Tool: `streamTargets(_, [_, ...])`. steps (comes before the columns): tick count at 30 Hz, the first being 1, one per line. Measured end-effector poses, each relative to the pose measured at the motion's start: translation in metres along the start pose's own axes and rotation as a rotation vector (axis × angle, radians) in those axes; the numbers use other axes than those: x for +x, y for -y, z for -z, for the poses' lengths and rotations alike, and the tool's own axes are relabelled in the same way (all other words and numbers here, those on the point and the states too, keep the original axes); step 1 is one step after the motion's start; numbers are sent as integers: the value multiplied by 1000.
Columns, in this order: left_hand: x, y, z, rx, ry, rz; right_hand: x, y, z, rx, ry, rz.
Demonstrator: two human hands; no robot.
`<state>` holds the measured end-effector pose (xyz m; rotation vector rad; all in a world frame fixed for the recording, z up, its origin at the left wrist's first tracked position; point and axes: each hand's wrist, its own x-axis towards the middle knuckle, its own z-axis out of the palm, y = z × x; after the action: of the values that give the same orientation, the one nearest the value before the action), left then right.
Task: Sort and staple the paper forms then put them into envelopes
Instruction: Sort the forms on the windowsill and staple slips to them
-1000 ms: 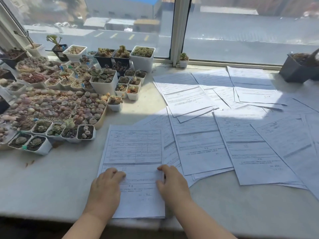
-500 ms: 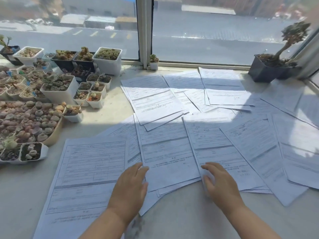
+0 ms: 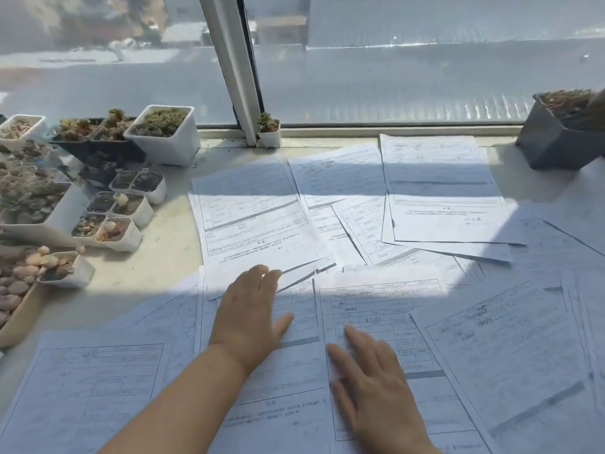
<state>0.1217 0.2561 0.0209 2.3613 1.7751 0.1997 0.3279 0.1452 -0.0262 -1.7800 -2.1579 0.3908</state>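
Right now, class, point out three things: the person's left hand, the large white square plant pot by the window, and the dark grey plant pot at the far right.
Left hand (image 3: 250,309), head view, back of hand.
Large white square plant pot (image 3: 163,144), head view, front wall.
Dark grey plant pot (image 3: 553,142), head view, front wall.

forms: white sheets, grey ruled tables, a dark grey bar across each, small black print
large square pot: white; mottled green and brown filling
small pots: white; dark soil
corner pot: dark grey
sill: pale cream
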Motion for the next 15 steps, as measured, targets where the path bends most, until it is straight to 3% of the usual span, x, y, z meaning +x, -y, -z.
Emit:
streamTargets(5, [58,1,-18,69,134,258,6,-3,-5,69,-69,11])
streamTargets(9, [70,7,-19,243,0,-6,9,-5,-8,48,-84,32])
streamTargets(11, [68,11,-20,307,37,-77,10,-5,-8,45,-86,36])
streamTargets(15, [73,21,-1,136,5,-5,11,-7,-7,59,-95,30])
